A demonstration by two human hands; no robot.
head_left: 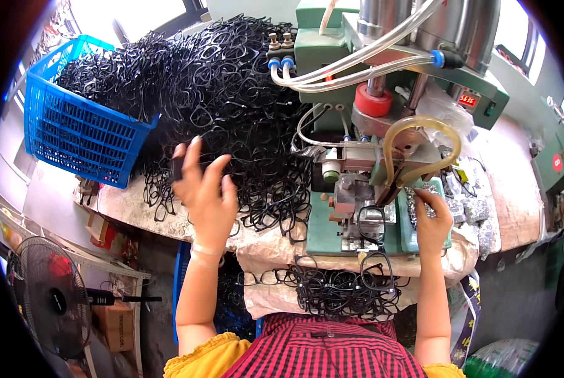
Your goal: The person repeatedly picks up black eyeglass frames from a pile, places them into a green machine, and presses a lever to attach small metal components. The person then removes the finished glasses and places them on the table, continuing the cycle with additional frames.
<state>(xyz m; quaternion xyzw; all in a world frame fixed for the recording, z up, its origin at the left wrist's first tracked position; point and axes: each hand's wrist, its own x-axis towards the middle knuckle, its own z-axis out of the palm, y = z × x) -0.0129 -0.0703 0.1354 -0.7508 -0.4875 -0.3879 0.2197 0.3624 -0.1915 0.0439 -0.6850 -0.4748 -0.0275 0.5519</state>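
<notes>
My left hand [207, 195] is raised in front of the big heap of black eyeglass frames [231, 82], fingers spread and nothing visible in them. At the right of the press, my right hand [434, 220] has its fingertips pinched together at the pale green tray [447, 242] of small metal parts [414, 208]. Whatever they hold is too small to make out. Between my hands, one black eyeglass frame [361, 220] hangs at the metal fixture [345, 195] of the green press [320, 53]. More black frames [339, 293] lie piled in front of me on brown paper.
A blue plastic basket [83, 129] full of frames tilts at the far left. Clear air hoses [357, 72] and a yellowish tube [449, 129] loop around the press. Bags of metal parts [474, 208] sit at the right. A black fan [49, 296] stands at lower left.
</notes>
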